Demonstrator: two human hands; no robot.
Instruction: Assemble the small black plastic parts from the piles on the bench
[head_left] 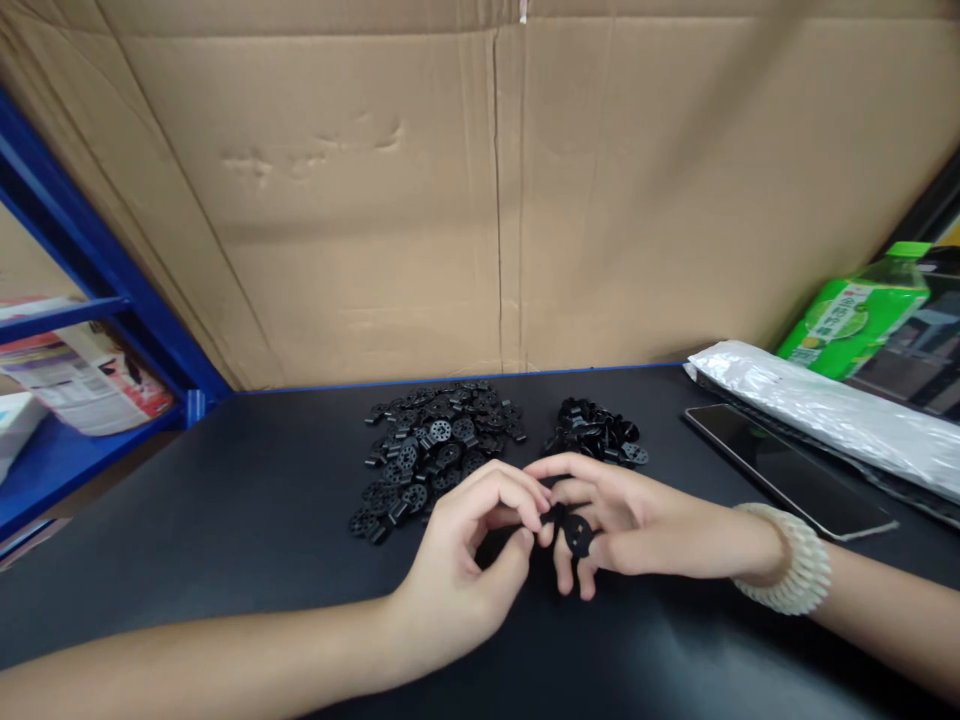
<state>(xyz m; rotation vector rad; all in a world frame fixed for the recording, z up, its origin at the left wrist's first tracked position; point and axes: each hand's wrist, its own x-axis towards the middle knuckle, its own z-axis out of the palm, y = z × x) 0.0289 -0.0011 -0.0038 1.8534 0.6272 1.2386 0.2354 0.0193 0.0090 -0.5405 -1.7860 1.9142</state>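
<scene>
In the head view my two hands meet just in front of two piles of small black parts. My right hand (637, 520) is closed around a black plastic part with a round, holed disc (578, 536), the thumb lying against the disc's edge. Curled in from the left, my left hand (472, 550) has its fingertips pinched at the narrow end of the same part. The fingers partly cover that end. Beyond my left hand lies the larger pile of black disc-shaped parts (439, 430). The smaller pile of black parts (596, 430) lies behind my right hand.
A phone (787, 470) lies on the black tabletop (225, 510) at the right. Beside it are a silvery plastic package (832, 400) and a green-labelled bottle (855, 315). Cardboard (360, 200) walls off the back; a blue shelf frame (150, 320) stands left.
</scene>
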